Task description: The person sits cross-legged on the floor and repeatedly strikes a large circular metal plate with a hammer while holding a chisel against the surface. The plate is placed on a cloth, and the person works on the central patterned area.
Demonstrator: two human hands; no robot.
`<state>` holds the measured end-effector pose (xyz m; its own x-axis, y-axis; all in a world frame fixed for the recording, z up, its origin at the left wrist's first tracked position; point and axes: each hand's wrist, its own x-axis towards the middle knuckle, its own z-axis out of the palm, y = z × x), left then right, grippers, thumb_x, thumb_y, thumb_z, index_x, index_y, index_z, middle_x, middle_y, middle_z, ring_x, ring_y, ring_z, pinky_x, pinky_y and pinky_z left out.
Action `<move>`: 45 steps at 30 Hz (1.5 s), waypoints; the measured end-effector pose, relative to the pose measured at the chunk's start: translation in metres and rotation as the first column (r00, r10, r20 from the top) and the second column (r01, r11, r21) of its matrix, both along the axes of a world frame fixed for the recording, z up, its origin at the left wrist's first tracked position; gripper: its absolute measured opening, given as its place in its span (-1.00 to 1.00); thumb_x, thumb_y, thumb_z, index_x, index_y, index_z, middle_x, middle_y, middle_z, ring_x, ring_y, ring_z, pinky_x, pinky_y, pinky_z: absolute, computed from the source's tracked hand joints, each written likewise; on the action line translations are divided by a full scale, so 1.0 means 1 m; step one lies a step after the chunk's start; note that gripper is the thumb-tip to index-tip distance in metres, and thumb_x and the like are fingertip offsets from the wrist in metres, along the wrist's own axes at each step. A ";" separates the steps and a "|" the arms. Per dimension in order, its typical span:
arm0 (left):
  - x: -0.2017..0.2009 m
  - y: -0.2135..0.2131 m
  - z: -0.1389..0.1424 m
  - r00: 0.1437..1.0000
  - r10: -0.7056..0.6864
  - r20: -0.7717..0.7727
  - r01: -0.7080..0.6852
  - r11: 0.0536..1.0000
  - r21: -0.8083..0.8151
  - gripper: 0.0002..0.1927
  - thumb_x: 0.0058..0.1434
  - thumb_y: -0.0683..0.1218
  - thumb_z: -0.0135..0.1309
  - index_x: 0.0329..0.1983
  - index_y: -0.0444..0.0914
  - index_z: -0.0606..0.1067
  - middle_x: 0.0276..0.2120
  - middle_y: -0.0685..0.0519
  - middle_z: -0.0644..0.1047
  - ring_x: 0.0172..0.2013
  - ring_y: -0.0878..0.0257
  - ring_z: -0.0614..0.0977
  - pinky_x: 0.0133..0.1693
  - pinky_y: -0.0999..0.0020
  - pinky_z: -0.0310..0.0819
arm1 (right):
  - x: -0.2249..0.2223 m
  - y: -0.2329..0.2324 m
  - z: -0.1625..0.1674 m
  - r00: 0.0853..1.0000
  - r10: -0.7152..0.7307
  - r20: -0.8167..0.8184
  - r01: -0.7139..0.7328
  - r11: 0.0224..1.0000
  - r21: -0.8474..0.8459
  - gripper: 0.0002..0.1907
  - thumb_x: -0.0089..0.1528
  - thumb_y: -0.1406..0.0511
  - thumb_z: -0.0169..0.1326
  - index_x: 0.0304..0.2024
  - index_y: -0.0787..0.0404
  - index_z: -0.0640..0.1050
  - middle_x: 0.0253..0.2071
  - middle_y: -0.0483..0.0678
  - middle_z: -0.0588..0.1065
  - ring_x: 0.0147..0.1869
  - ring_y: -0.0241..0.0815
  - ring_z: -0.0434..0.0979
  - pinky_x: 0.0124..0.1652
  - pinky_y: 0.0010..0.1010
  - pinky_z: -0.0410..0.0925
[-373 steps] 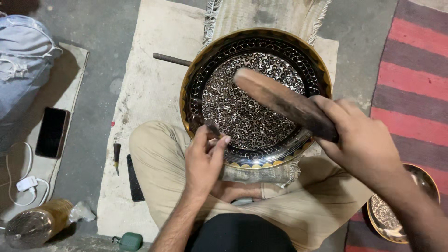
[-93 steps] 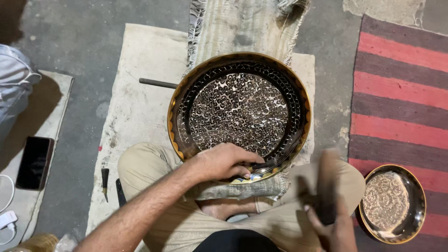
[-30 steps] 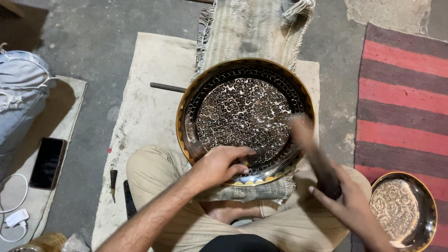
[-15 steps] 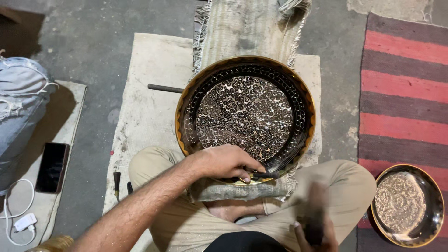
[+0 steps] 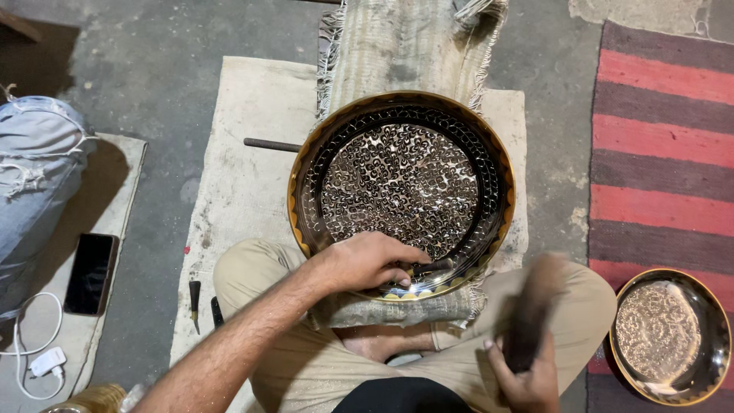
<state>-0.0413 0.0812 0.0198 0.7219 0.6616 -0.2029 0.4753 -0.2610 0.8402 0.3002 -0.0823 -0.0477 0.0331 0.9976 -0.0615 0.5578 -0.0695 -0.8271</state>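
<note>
A: Left hand (image 5: 365, 262): fingers curled shut around a thin dark metal punch (image 5: 428, 267), its tip set against the near inner rim of the large round brass tray with black-and-silver engraved pattern (image 5: 401, 183).

B: And the right?

A: Right hand (image 5: 527, 375) low in view, fist wrapped tight on the handle of a dark wooden mallet (image 5: 531, 313). Mallet blurred, raised above the right knee, apart from the punch.

B: Tray position?

A: Tilted toward the person, near edge resting on a folded grey cloth pad (image 5: 397, 310) over the crossed legs in beige trousers (image 5: 306, 359). Far edge lies on a fringed woven runner (image 5: 405, 46), which sits on a pale canvas mat (image 5: 245, 191).

B: Surroundings?

A: A dark metal rod (image 5: 271, 144) on the mat just left of the tray. A small dark hand tool (image 5: 195, 298) at the mat's left edge. Further left, a black phone (image 5: 91, 273), a white charger with cable (image 5: 38, 359), and another person's leg in torn blue jeans (image 5: 34, 176). On the right, a smaller round engraved brass bowl (image 5: 669, 336) on a red-and-brown striped rug (image 5: 661, 153).
</note>
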 end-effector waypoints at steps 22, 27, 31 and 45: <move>-0.002 -0.050 0.018 0.747 0.663 0.048 -0.664 0.745 0.060 -0.53 0.17 -0.06 0.27 0.16 -0.22 0.51 -0.24 -0.10 0.68 -0.21 0.08 0.73 -0.14 0.15 0.62 | -0.020 0.151 0.139 0.699 0.455 0.552 -0.235 0.875 -0.423 -0.15 0.11 0.11 0.29 0.42 -0.25 0.25 -0.10 0.15 0.63 0.00 0.17 0.66 -0.02 -0.13 0.50; -0.003 -0.058 0.012 0.620 0.784 0.007 -0.779 0.617 -0.115 -0.52 0.27 -0.02 0.18 0.23 -0.22 0.44 -0.19 0.02 0.66 -0.22 0.24 0.72 -0.19 0.30 0.66 | -0.030 0.141 0.150 0.727 0.392 0.563 -0.351 0.918 -0.186 -0.18 0.08 0.17 0.29 0.38 -0.10 0.31 -0.07 0.13 0.60 -0.05 0.17 0.66 -0.09 -0.10 0.48; -0.014 -0.070 0.012 0.446 0.873 0.196 -0.836 0.485 -0.258 -0.54 0.27 -0.05 0.18 0.20 -0.28 0.43 -0.19 0.03 0.64 -0.20 0.30 0.69 -0.19 0.39 0.65 | -0.053 0.141 0.112 0.925 0.137 0.353 -0.166 0.985 0.052 -0.22 0.08 0.22 0.32 0.32 0.20 0.34 -0.08 0.20 0.59 -0.13 0.10 0.67 -0.15 -0.17 0.47; 0.002 -0.037 0.023 0.806 0.572 0.151 -0.560 0.820 -0.119 -0.44 0.22 0.03 0.22 0.23 -0.28 0.40 -0.18 -0.08 0.66 -0.19 0.17 0.73 -0.14 0.26 0.65 | -0.037 0.155 0.112 0.998 -0.003 -0.060 0.014 0.982 0.188 -0.34 0.19 0.29 0.31 0.27 0.28 0.32 -0.21 -0.05 0.52 -0.14 -0.28 0.52 -0.08 -0.40 0.42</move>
